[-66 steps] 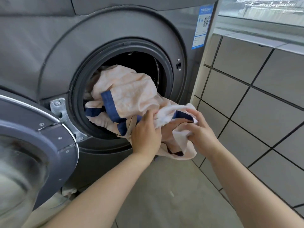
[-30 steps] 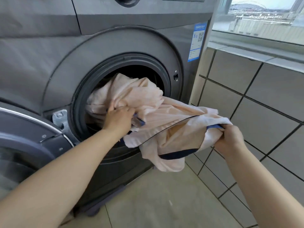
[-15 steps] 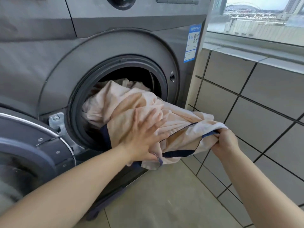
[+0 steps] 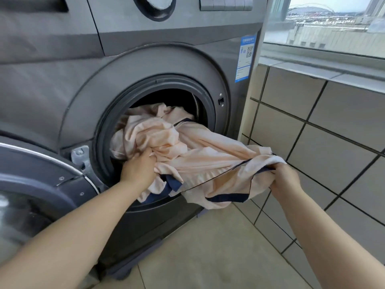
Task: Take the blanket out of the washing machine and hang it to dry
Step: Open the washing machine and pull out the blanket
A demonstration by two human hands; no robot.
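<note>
The left hand (image 4: 139, 168) has its fingers (image 4: 145, 153) curled into a bunched fold of the blanket (image 4: 200, 161) at the lower part of the drum opening, gripping it. The right hand (image 4: 285, 177) is closed round a gathered corner of the same cloth, well out to the right of the machine, its fingers hidden under the fabric. Between the two hands the pale peach blanket stretches in a loose span, its dark blue border hanging below both hands and clear of the floor (image 4: 208, 253).

Just left of the left fingers curves the dark door seal (image 4: 104, 142); beyond it the hinge plate (image 4: 80, 155) and the open door (image 4: 41, 184), swung out beside the left forearm. Behind the right hand stands a tiled wall (image 4: 333, 132), close to the knuckles, with a window (image 4: 325, 24) above. Open room lies below and toward the person, over the bare floor.

Above the left fingers, the rest of the blanket is heaped inside the washing machine (image 4: 145, 65), filling the lower half of the opening and spilling over its front rim.
</note>
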